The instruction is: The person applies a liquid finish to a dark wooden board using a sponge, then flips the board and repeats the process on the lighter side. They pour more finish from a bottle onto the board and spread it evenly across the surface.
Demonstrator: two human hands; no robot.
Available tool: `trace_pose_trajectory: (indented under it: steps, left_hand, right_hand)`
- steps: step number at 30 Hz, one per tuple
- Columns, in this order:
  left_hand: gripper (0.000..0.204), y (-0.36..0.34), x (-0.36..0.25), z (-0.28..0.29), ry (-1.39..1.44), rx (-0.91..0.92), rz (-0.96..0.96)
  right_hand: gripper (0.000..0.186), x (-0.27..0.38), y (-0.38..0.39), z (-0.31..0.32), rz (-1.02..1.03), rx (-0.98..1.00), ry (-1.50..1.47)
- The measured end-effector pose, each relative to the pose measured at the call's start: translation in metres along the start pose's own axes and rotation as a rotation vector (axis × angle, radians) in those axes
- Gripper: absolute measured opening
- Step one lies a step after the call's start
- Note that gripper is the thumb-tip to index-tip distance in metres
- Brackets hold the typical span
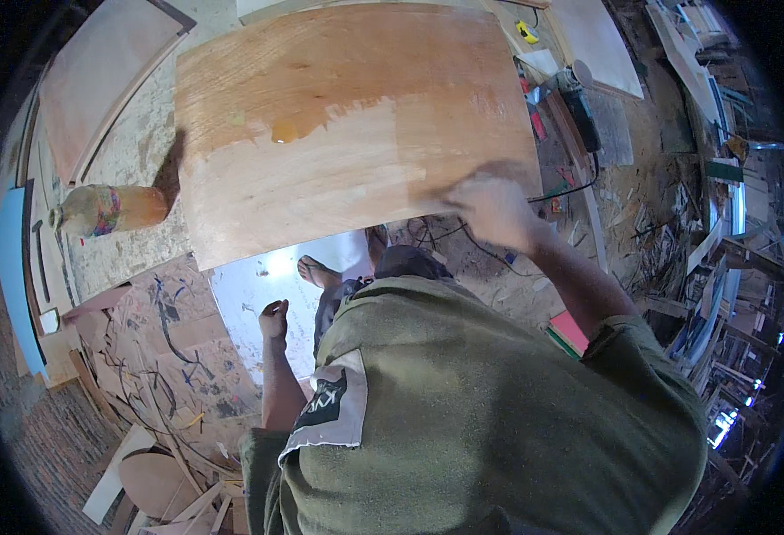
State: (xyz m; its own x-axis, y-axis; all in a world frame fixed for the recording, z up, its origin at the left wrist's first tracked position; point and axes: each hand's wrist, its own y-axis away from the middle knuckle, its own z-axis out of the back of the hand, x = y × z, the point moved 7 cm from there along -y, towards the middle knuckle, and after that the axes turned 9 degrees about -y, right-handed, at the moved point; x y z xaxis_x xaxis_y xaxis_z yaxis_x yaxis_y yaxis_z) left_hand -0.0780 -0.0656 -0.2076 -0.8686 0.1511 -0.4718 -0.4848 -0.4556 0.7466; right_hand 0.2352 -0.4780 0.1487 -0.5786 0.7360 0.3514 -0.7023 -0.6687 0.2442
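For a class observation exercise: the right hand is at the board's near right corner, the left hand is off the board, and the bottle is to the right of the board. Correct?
Not quite: the head view shows the bottle to the left of the board. The rest stands: the right hand is at its near right corner, and the left hand is off it.

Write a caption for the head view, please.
Blurred right hand at a rectangular, two-toned brown wooden board; left hand apart.
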Motion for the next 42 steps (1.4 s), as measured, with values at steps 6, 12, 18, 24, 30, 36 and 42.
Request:
trace_pose_trajectory:
  steps: [6, 12, 18, 24, 30, 36, 42]
  left_hand:
    - [0.040, -0.028, 0.025, 0.050, -0.067, -0.001, -0.022]
    - [0.040, -0.013, 0.083, 0.095, 0.194, -0.111, 0.064]
    - [0.035, -0.038, 0.191, 0.081, -0.017, 0.077, 0.105]
    - [0.033, -0.036, 0.153, 0.078, 0.169, -0.023, 0.095]
    - [0.038, -0.038, 0.073, 0.073, 0.187, -0.011, 0.045]
    - [0.043, -0.014, 0.037, 0.071, 0.110, 0.016, 0.039]
    - [0.038, 0.003, 0.061, 0.073, 0.120, -0.124, 0.057]
  right_hand:
    - [0.038, -0.020, -0.106, 0.016, -0.023, -0.595, 0.103]
    - [0.025, 0.010, -0.143, 0.044, -0.237, -0.242, 0.174]
    - [0.019, -0.072, -0.161, 0.007, -0.375, -0.145, 0.202]
    - [0.022, 0.012, -0.071, -0.047, -0.141, 0.122, 0.254]
    - [0.032, 0.053, -0.014, -0.047, 0.033, 0.131, -0.082]
    - [0.039, 0.059, -0.125, 0.014, 0.007, -0.397, -0.067]
    - [0.035, 0.088, -0.220, -0.009, 0.270, -0.285, 0.139]
